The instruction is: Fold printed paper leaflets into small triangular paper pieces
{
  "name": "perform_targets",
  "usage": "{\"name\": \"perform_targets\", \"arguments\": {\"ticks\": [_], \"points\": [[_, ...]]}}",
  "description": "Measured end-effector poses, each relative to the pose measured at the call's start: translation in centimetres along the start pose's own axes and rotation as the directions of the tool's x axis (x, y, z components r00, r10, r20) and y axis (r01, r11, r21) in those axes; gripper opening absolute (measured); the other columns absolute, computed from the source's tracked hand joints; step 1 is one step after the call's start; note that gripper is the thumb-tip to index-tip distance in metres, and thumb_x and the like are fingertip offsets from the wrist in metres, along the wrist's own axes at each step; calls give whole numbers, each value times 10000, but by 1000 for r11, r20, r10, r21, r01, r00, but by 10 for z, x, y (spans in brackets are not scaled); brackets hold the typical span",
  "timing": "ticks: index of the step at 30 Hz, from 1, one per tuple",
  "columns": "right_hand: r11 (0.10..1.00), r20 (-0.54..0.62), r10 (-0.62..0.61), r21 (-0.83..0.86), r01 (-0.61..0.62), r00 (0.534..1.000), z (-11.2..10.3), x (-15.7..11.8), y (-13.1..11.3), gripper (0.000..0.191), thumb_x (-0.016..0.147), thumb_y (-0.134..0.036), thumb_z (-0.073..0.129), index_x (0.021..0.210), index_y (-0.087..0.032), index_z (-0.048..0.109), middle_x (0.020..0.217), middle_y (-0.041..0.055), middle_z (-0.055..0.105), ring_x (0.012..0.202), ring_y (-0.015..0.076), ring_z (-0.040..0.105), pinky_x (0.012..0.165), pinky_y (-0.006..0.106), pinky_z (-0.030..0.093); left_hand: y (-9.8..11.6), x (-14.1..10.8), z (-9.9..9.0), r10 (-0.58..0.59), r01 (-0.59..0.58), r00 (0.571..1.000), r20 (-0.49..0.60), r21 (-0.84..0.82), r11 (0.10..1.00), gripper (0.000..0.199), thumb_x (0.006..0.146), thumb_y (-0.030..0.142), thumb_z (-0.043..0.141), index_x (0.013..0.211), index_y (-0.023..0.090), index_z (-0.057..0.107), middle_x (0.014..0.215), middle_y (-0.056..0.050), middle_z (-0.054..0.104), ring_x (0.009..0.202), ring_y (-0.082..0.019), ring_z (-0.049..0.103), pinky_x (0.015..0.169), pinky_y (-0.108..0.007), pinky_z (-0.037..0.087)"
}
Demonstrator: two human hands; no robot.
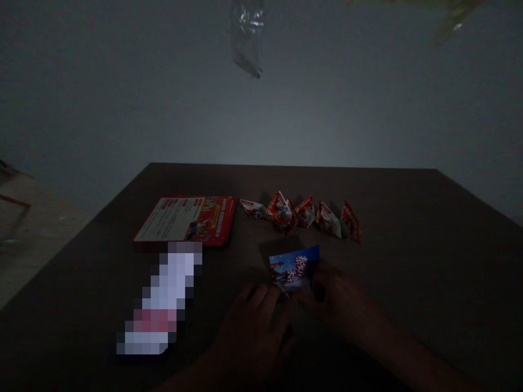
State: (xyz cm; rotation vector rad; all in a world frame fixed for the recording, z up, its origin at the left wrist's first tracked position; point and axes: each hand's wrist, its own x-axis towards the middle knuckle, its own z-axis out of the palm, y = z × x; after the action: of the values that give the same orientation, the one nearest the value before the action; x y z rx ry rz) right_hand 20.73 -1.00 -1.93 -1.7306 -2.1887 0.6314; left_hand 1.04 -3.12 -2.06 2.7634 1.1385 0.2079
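Note:
A small blue printed paper (295, 268) with white and red lettering is at the middle front of the dark table. My right hand (339, 296) pinches its right side, fingers closed. At the paper's lower left edge rests my left hand (259, 321), its fingers bent and close together, with the fingertips on the paper's border. The lower part of the paper is hidden by the fingers. Behind it, several folded red and white paper pieces stand in a row, among them one at the row's left (254, 209) and one at its right end (351, 222).
A stack of red and white printed sheets (216, 220) lies at the left of the table (392, 185). In front of it is a bright, pixelated oblong object (169, 294). A clear plastic piece (248, 35) hangs against the wall above.

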Motion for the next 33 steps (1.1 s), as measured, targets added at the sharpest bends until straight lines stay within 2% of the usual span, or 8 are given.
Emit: {"name": "perform_targets", "arguments": {"ticks": [4,12,18,25,29,33], "points": [[1000,17,-1,-11,1,1000,-5,-2,-3,210,744,-286,661,597,-151,596,726,31,570,560,118,527,519,235,365,0,3,-7,-28,27,999,-23,-20,999,252,856,281,507,1064,153,572,1011,-84,606,899,-235,533,787,-403,430],[997,74,22,-82,-16,997,-12,-7,2,173,763,-332,634,705,-172,609,826,46,610,649,158,565,556,254,387,0,4,-9,-47,46,999,-24,-48,998,190,855,250,492,987,168,603,984,-67,625,894,-233,545,785,-406,432],[997,121,31,-80,-21,992,-16,-12,5,115,766,-300,612,760,-185,609,867,53,625,689,175,578,571,261,386,-2,3,-8,-59,56,998,-31,-82,995,171,855,237,489,956,169,610,990,-62,627,903,-235,545,784,-412,438],[996,202,60,-78,-45,977,-22,-15,11,63,734,-252,617,758,-195,624,786,35,646,660,176,584,558,255,362,-5,1,-10,-20,14,998,-52,-111,994,162,855,245,500,942,164,609,1021,-63,626,925,-228,535,796,-394,441],[997,243,75,-40,-67,967,-28,-16,18,71,683,-209,647,751,-203,627,778,17,663,685,172,596,562,242,363,-10,0,-10,6,-14,998,-55,-146,989,175,871,257,482,947,170,613,1015,-60,622,937,-226,526,812,-396,437],[993,270,114,9,-121,956,-33,-13,26,190,588,-222,738,732,-202,615,754,0,662,692,177,599,572,241,381,-17,1,-9,35,-47,997,-68,-190,981,177,873,263,481,928,174,623,985,-59,623,929,-226,522,806,-390,438]]}}
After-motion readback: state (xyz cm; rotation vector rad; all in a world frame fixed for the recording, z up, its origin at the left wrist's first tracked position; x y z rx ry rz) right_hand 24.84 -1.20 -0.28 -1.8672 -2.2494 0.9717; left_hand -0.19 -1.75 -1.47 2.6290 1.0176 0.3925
